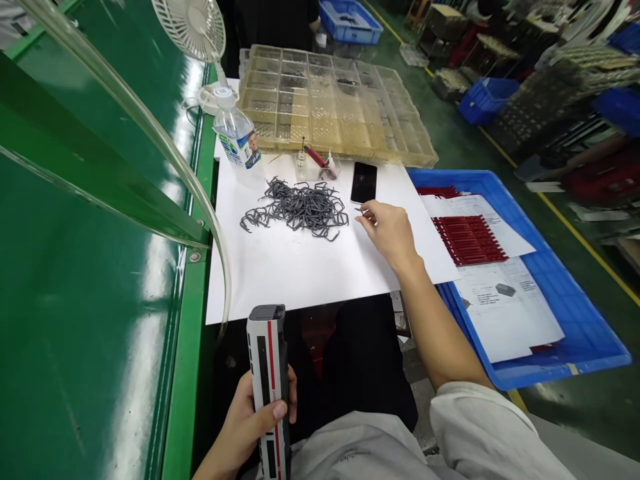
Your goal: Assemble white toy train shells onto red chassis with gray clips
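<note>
A blue plastic crate (575, 300) is standing to the right of a white sheet (280, 273). Below the sheet's near edge, the left hand (245, 419) is wrapping its fingers around a long red-striped casing (265, 353). Grey hooked pieces (307, 205) are lying heaped on the sheet. Beside a smartphone (364, 183), the right hand (391, 230), nearly closed, is pinching one small dark piece (359, 211).

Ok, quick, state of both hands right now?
Left hand: closed around the red-striped white-and-grey device.
Right hand: closed in a pinch on a small dark piece, mostly hidden by the fingers.
</note>
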`<state>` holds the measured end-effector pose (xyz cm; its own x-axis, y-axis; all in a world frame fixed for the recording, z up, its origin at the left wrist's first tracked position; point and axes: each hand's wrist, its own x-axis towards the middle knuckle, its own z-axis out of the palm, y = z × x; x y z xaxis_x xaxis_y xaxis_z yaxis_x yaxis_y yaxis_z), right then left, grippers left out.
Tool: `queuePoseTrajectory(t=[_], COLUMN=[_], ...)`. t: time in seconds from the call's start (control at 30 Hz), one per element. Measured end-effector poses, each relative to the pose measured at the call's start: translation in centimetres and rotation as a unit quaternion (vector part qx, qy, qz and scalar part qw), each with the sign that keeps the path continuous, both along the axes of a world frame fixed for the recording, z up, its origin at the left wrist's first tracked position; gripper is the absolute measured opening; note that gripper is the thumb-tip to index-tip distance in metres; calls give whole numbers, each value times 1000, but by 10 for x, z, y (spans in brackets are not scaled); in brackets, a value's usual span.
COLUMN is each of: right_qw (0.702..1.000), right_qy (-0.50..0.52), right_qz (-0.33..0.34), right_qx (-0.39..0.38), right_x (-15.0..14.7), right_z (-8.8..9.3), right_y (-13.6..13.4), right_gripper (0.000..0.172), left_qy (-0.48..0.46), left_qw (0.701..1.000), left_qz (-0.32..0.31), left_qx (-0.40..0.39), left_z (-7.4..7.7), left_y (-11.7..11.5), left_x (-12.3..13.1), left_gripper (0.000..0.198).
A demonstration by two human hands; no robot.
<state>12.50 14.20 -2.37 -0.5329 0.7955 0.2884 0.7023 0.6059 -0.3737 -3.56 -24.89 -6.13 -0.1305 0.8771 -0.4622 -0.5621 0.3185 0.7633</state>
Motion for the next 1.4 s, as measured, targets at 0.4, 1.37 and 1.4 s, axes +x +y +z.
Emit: queuePoseTrajectory(t=[0.4, 1.37, 1.4], right_qw=[983, 916, 913], right_qy=[12, 50, 46], right_qz=[158, 392, 399], right_qx=[-92, 69, 79], right_x=[24, 48, 53], right_z=[-19, 51, 51], right_y=[-27, -206, -205], right_gripper=[43, 48, 47], left_qy=[67, 280, 266], left_qw=[994, 938, 939], left_qz=[-77, -189, -203], left_qx=[45, 80, 82], left_z=[-20, 4, 5], left_y=[-12, 3, 4], left_x=[-2, 13, 14], left_gripper=[48, 30, 30])
